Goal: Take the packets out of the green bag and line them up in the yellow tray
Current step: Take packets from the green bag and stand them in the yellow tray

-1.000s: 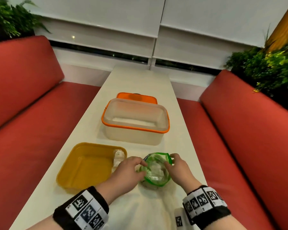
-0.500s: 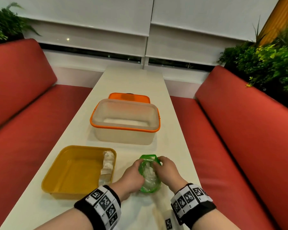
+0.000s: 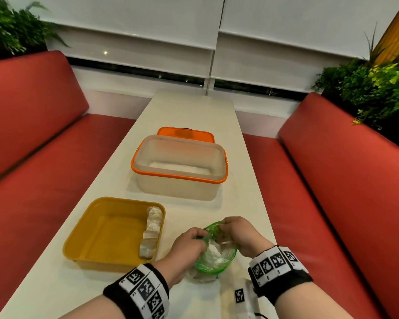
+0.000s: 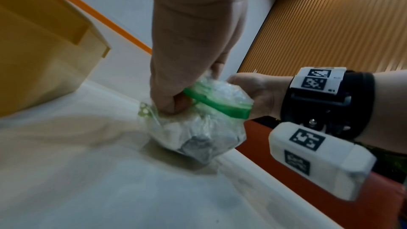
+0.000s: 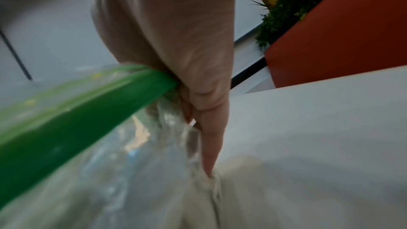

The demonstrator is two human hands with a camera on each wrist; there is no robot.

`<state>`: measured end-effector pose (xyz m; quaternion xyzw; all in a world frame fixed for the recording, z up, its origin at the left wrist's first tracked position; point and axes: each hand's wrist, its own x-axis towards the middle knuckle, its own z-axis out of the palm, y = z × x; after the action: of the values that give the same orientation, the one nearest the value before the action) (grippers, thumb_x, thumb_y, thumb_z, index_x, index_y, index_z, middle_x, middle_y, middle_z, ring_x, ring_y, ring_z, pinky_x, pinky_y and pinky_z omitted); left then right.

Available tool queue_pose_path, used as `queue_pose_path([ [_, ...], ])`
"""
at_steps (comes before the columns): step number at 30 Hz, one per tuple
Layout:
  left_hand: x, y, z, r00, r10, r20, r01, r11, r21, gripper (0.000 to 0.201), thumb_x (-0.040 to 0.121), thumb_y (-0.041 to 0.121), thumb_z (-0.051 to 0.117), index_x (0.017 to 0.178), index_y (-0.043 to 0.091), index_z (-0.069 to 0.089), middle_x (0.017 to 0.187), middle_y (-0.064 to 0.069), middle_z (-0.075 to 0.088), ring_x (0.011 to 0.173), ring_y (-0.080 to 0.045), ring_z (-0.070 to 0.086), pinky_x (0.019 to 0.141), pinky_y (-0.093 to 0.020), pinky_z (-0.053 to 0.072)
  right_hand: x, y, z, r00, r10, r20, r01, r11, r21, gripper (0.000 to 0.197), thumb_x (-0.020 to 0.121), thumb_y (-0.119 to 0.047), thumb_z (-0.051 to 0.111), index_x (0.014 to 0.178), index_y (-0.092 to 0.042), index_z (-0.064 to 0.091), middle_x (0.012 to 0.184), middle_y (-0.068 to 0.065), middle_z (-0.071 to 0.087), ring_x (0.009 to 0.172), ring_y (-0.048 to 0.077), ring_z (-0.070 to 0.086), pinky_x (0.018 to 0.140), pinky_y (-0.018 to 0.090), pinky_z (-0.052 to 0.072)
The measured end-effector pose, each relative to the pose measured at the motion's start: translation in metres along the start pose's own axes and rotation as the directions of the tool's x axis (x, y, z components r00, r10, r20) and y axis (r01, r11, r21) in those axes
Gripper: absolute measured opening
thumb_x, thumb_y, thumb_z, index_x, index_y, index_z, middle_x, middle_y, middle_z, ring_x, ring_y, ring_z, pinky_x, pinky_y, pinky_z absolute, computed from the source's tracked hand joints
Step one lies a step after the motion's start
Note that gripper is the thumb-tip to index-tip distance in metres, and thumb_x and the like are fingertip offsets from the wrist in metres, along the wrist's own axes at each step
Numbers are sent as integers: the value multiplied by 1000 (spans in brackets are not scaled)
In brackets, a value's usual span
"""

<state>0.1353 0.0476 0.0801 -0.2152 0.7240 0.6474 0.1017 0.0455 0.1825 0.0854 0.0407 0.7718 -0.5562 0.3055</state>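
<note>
The green-rimmed clear bag point(image 3: 215, 254) stands on the white table near its front edge, with white packets point(image 3: 211, 250) showing inside. My left hand point(image 3: 189, 244) grips the bag's left rim, thumb curled over the green band point(image 4: 216, 104). My right hand point(image 3: 237, 233) pinches the far right rim point(image 5: 141, 84), fingers reaching down along the plastic. The yellow tray point(image 3: 101, 231) lies left of the bag. A row of clear packets point(image 3: 151, 231) lies along its right wall.
A translucent tub with an orange rim point(image 3: 180, 166) stands behind the tray and bag, its orange lid point(image 3: 186, 133) behind it. Red bench seats point(image 3: 332, 203) flank the narrow table point(image 3: 194, 111). Plants sit at both back corners.
The bag's mouth has been pulled wider again after being squeezed narrow. Both hands stay on its rim. The head view has shifted, so the tray sits further left.
</note>
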Motion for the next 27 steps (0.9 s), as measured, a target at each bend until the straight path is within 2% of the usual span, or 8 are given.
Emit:
queue_pose_path([
  [4,-1,-8,-2,1000,15,-5,-14,995,98,44,79,6,55,117,28,60,113,3,59,100,-14,58,86,-28,52,1,8,1,999,37,6,-37,980,196,20,94,4,44,79,-1,55,71,19,60,59,27,58,54,30,51],
  [9,-3,-1,-1,995,96,-18,-89,966,243,61,84,-2,44,137,28,41,119,2,57,103,-15,54,88,-24,47,1,14,7,997,41,63,-62,916,396,15,96,2,44,84,1,53,68,18,60,58,27,59,55,34,54],
  [13,-3,0,-3,992,125,-33,-109,947,302,70,83,-4,44,145,27,31,131,-2,54,114,-19,54,96,-29,47,-4,12,7,996,-6,88,-29,921,388,7,95,-7,51,92,-3,55,68,11,61,58,20,59,59,31,52],
  [17,-3,-4,-6,993,109,-43,-92,955,282,81,86,1,49,152,26,10,138,-4,47,119,-19,51,94,-24,45,-9,12,7,999,-49,10,49,999,1,17,98,-23,49,102,-11,60,87,6,62,71,15,55,62,26,46],
  [20,-2,-3,-4,991,133,-33,-117,949,294,86,85,7,57,151,26,5,138,-2,48,119,-18,51,93,-22,44,-13,6,14,985,-143,-95,111,952,-284,35,94,-35,52,125,-18,52,114,6,60,94,18,59,76,28,47],
  [22,-1,-2,-3,986,166,-32,-148,936,318,87,83,7,59,151,25,10,138,-2,47,120,-18,51,96,-24,44,-13,2,19,953,-274,-131,179,856,-484,55,89,-37,59,137,-18,40,127,5,53,114,22,54,90,28,44],
  [25,-1,-1,-5,986,168,-15,-150,911,385,78,82,12,61,148,21,22,137,-3,48,120,-19,50,97,-24,42,-14,-2,25,922,-379,-74,204,642,-739,39,89,-18,53,128,-12,51,124,8,58,113,24,55,89,27,42],
  [27,-3,-1,-4,988,157,-16,-136,900,413,63,85,22,59,142,18,34,132,-3,52,118,-19,51,95,-23,42,-12,0,25,927,-363,-98,182,662,-727,24,88,-9,47,107,-8,62,102,10,65,95,26,60,71,26,42],
])
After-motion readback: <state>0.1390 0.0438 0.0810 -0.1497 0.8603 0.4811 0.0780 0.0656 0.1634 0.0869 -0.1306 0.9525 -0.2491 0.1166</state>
